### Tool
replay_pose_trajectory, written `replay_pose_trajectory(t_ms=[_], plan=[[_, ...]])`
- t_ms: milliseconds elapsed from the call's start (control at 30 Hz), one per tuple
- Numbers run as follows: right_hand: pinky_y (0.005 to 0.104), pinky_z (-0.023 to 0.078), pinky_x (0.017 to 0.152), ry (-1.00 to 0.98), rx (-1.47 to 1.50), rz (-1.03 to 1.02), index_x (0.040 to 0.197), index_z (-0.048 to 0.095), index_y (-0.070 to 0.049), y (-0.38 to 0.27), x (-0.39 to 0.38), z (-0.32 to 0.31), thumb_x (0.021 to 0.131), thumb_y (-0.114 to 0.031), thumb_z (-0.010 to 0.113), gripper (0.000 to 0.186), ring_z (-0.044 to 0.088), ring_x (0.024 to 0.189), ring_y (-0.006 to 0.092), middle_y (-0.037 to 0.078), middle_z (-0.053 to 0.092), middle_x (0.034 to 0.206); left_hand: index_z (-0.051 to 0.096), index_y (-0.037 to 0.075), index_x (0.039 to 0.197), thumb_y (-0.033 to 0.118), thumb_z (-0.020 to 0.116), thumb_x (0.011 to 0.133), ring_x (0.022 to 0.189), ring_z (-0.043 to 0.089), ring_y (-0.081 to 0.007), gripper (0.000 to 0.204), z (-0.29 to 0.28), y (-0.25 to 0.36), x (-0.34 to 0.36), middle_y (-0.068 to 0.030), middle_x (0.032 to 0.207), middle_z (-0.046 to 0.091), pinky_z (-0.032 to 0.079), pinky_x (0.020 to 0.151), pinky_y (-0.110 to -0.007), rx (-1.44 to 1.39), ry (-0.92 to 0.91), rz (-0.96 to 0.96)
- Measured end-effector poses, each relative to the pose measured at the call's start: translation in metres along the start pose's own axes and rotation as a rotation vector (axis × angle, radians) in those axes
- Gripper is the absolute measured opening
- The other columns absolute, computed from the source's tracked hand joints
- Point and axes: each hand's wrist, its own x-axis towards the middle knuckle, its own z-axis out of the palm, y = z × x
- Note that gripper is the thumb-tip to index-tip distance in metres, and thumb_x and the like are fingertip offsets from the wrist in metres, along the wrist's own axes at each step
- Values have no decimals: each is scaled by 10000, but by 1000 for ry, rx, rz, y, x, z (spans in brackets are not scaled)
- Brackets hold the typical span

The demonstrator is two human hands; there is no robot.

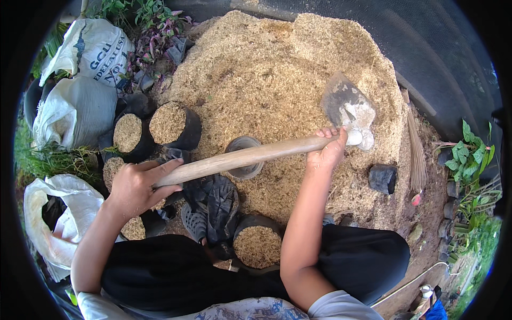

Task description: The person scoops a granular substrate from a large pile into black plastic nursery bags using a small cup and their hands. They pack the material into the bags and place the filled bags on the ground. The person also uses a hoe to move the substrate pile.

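Note:
A hoe with a long wooden handle lies across my front, slanting up to the right. My left hand is closed round the handle's left end. My right hand grips it near the collar, close to the metal hoe blade. That worn grey blade rests on a wide heap of pale, husk-like mix. Partly hidden beneath the handle stands a round grey pot. By my legs sits a black planting bag full of the same mix, with crumpled black plastic beside it.
Several filled black bags stand at left, near white sacks. An open white sack is at lower left. At right are a small black bag, a stick broom and plants. Dark netting borders the heap.

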Motion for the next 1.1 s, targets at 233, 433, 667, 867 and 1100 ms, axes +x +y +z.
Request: replay_pose_trajectory(t_ms=[233,433,667,867,1100], plan=[[322,436,606,145,90,267,1045,459,-154,97,18,-54,1141,-275,593,205,462,669,112,-23,464,829,744,177,1451,364,861,929,729,754,-361,566,-3,-10,-8,-119,886,774,604,668,-480,75,-164,-86],[358,457,650,122,65,321,1077,488,-145,110,-18,0,1110,-244,626,172,472,684,125,-23,466,831,759,93,1409,287,895,892,701,719,-379,569,-19,-35,-40,-163,833,736,562,664,-461,-36,-84,-139],[354,467,666,-19,129,321,1112,486,-148,85,-96,72,1117,-235,635,173,487,699,124,-23,473,872,811,-8,1281,137,982,716,736,716,-208,608,-54,-57,-116,-147,884,771,560,707,-365,-241,53,-386],[393,484,660,-68,167,485,1130,476,-131,134,-134,88,1123,-215,631,176,518,700,145,2,498,881,819,-81,1200,42,981,717,681,598,-62,525,-79,-67,-163,28,842,732,500,602,-276,-525,23,-756],[380,476,609,260,28,334,1129,469,-110,123,-90,20,1125,-198,620,175,494,673,138,6,503,879,835,-43,1078,100,990,745,704,611,-60,394,-20,-93,-91,-28,742,686,515,658,-316,-395,-234,-482]])
